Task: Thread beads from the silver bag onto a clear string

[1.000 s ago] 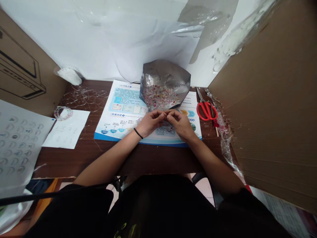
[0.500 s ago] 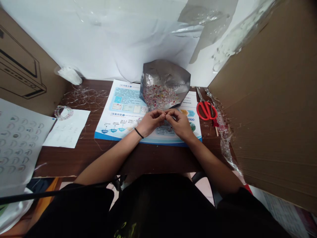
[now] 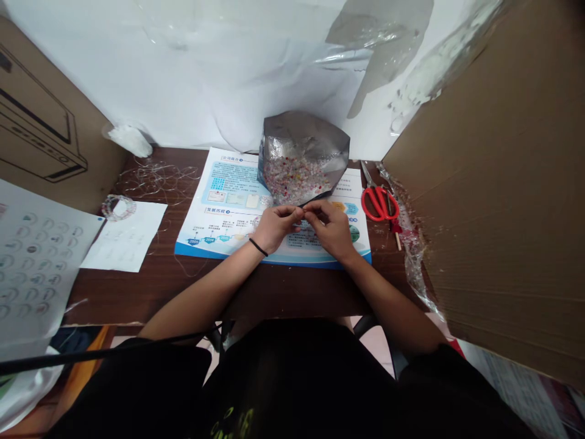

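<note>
My left hand and my right hand meet fingertip to fingertip over a blue and white printed sheet on the dark wooden table. Both hands are pinched closed on something too small to make out. Just behind them stands an open silver foil bag filled with small pale and red beads. A dark band circles my left wrist.
Red-handled scissors lie right of the sheet. A beaded bracelet rests on white paper at the left, with loose clear thread behind it. Cardboard panels wall both sides. A printed page lies at the far left.
My hands stay pinched together over the sheet; the fingertips shift only slightly. The view has drifted a little.
</note>
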A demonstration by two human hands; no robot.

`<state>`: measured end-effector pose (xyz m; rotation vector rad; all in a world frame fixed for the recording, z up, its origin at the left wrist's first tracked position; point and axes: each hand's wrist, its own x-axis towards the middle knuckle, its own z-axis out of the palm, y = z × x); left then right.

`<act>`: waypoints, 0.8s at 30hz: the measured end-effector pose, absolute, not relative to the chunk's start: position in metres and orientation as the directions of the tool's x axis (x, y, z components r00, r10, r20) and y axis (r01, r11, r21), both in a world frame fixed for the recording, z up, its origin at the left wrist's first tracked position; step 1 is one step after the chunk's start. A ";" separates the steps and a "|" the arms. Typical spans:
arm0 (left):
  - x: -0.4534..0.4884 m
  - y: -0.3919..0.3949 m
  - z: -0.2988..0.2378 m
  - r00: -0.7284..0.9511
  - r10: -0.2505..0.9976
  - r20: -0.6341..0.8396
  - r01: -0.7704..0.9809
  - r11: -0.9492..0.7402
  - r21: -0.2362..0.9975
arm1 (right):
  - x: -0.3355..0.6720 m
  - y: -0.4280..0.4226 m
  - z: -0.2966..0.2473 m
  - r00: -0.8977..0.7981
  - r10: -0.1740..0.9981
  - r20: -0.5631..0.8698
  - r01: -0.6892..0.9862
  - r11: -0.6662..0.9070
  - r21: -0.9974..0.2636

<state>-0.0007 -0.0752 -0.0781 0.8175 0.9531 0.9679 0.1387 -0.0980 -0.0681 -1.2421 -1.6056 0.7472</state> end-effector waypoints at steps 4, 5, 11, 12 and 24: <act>-0.001 -0.075 -0.082 0.256 0.943 -0.215 -0.239 0.277 0.931 | 0.139 -0.099 -0.068 -0.069 0.910 0.408 0.470 0.391 -0.792; -0.001 -0.075 -0.084 0.258 0.946 -0.195 -0.231 0.256 0.939 | 0.139 -0.098 -0.068 -0.067 0.905 0.419 0.475 0.399 -0.785; 0.000 -0.076 -0.087 0.289 0.947 -0.143 -0.237 0.215 0.947 | 0.139 -0.097 -0.072 -0.064 0.912 0.405 0.506 0.380 -0.775; 0.000 -0.076 -0.086 0.294 0.946 -0.138 -0.238 0.213 0.948 | 0.139 -0.097 -0.072 -0.071 0.912 0.405 0.509 0.382 -0.771; -0.018 -0.066 -0.078 -0.041 0.989 0.139 -0.073 -0.142 0.987 | 0.148 -0.087 -0.078 -0.324 0.875 0.359 0.708 0.476 -0.522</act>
